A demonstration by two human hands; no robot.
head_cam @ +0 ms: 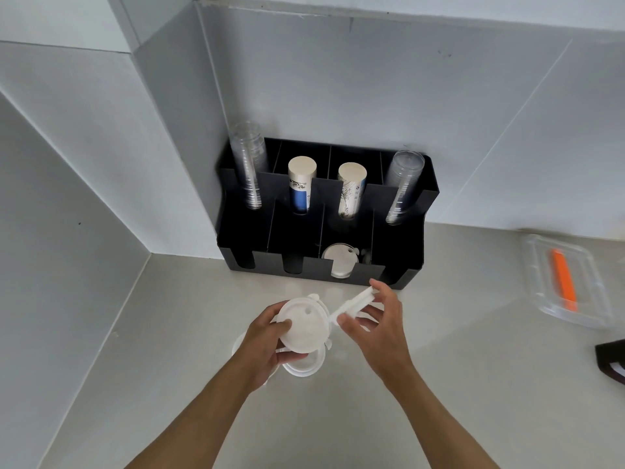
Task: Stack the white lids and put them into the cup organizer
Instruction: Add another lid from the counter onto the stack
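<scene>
Pale countertop [439, 384] fills the near view; the black cup organizer [399, 201] sits far, against the wall, clear cup stacks [248, 167] at its ends and two printed paper cup stacks [299, 187] between, their writing too small to read; white lids [340, 260] already lie in a front slot; near centre, left hand [270, 343] grips a stack of white lids [304, 326] face up, fingers closed around the rim; right hand [378, 319] pinches another lid [355, 304] on edge, tilted, touching that stack; more lids [304, 367] lie beneath.
</scene>
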